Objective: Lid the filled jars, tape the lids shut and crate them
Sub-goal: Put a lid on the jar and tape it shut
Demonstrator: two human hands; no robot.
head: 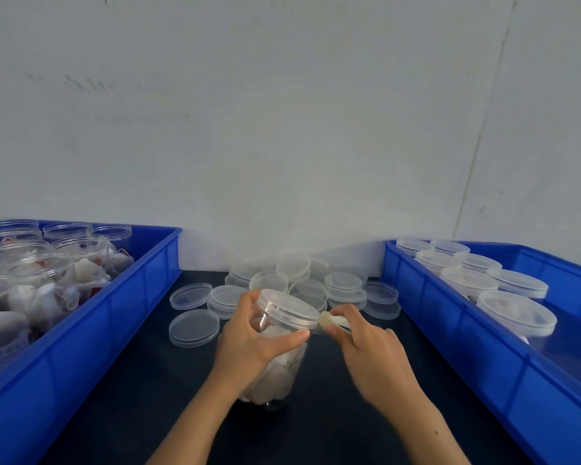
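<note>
A clear filled jar (pixel 282 367) with its lid (pixel 287 308) on tilts above the dark table. My left hand (pixel 249 344) grips the jar's upper body, thumb laid across the front just under the lid. Beside the lid's right edge, my right hand (pixel 366 347) pinches a small pale roll of tape (pixel 332 320). A heap of loose clear lids (pixel 282 283) lies behind the jar. The blue crate on the left (pixel 114 317) holds several open filled jars (pixel 57 260). The blue crate on the right (pixel 450 330) holds several lidded jars (pixel 514 310).
A pale wall rises directly behind the table. The dark tabletop (pixel 141 380) runs as a lane between the two crates. Single lids (pixel 193 325) lie on it left of the jar.
</note>
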